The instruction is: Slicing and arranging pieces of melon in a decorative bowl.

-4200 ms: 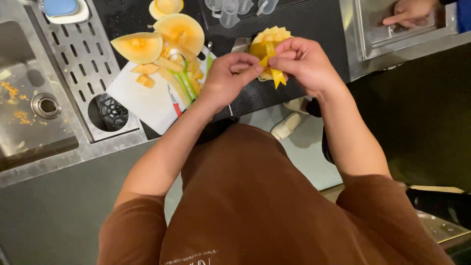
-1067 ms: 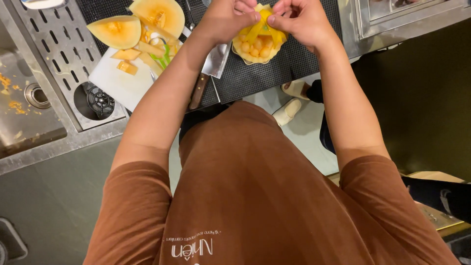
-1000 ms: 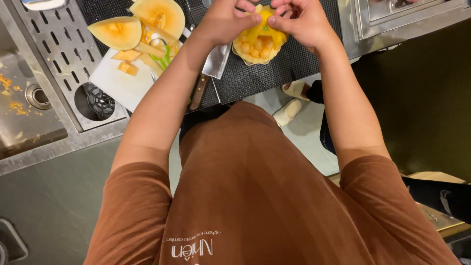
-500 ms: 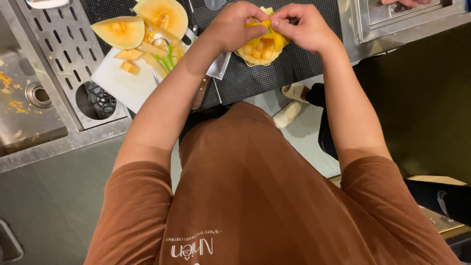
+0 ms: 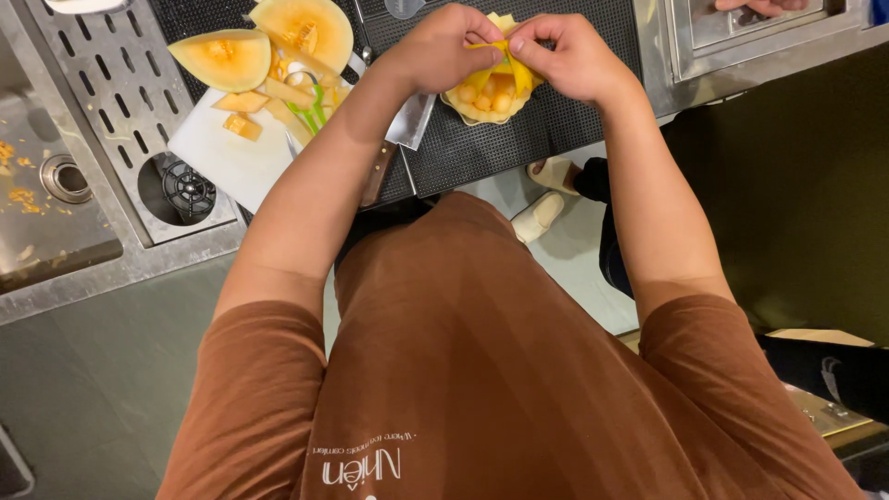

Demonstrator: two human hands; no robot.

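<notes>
Together the left hand (image 5: 443, 46) and the right hand (image 5: 567, 57) pinch a yellow strip (image 5: 512, 63) between closed fingertips, just above a small melon shell (image 5: 485, 100) filled with melon balls. The shell sits on the black mat (image 5: 519, 139) at the far side. To the left lie a cleaver (image 5: 400, 137) — partly hidden by the forearm — and a white cutting board (image 5: 231, 157) with melon halves (image 5: 259, 46). Another person's hand (image 5: 764, 6) shows at the far right.

Brushed steel counter (image 5: 111, 268), textured black mat (image 5: 556, 120), possibly plastic board (image 5: 227, 157).
</notes>
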